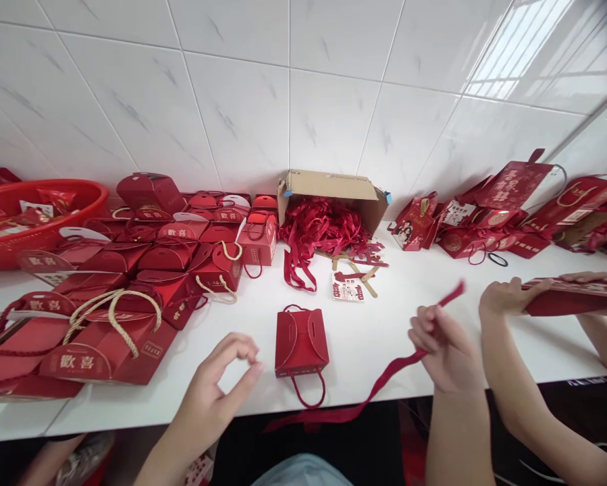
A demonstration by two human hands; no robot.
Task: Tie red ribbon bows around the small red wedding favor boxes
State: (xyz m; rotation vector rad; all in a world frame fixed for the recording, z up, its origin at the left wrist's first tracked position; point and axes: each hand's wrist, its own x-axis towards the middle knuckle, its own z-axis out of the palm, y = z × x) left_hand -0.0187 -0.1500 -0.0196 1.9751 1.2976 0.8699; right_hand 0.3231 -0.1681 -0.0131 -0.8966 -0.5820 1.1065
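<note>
My right hand (442,347) is closed around a long dark-red ribbon (384,378). One short end sticks up above the fingers; the long tail trails left, past the table's front edge. My left hand (227,381) is curled with thumb and forefinger slightly apart and holds nothing. Between the hands, nearer the left one, a small red gift box (302,341) lies on the white table. Its rounded flaps are folded over the top, and a red cord handle (308,398) hangs toward me. Behind it, an open cardboard box (328,182) spills a tangle of red ribbons (326,226).
Red gift boxes (111,344) with cord handles crowd the left side, beside a red plastic basket (80,192) of packets. Cards and tags (348,289) lie before the cardboard box. More red boxes (498,216) stand back right. At right, another person's hands (506,297) hold a red box (576,297).
</note>
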